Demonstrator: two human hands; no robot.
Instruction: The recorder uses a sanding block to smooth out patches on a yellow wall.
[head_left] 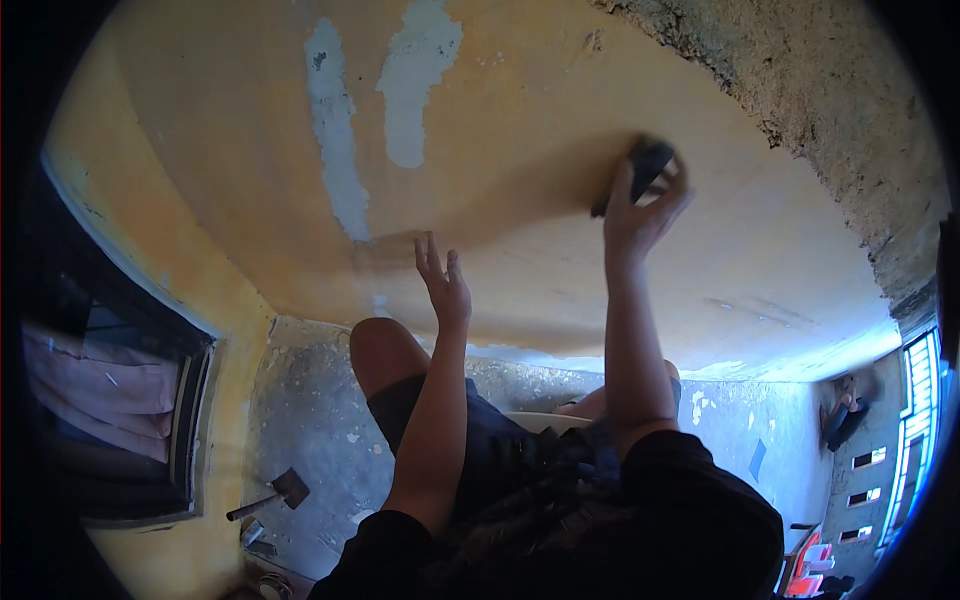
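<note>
A yellow painted wall [520,90] fills the view ahead of me, with two pale patches where paint is gone. My right hand [640,215] is raised to it, fingers wrapped round a dark block [652,160] that resembles a sanding block. Motion blurs both the block and the fingertips. The block appears to be against the wall, its shadow stretching left. My left hand [448,290] is empty, its fingers spread and pointing up at the wall below the pale patches; whether they touch it I cannot tell.
Rough bare plaster [840,130] borders the paint at upper right. A dark-framed window [195,430] with a pink curtain [100,385] is at left. A broad-headed tool [290,488] lies on the flake-strewn grey floor [320,400]. Another person [845,420] is at far right, near red-and-white items [808,572].
</note>
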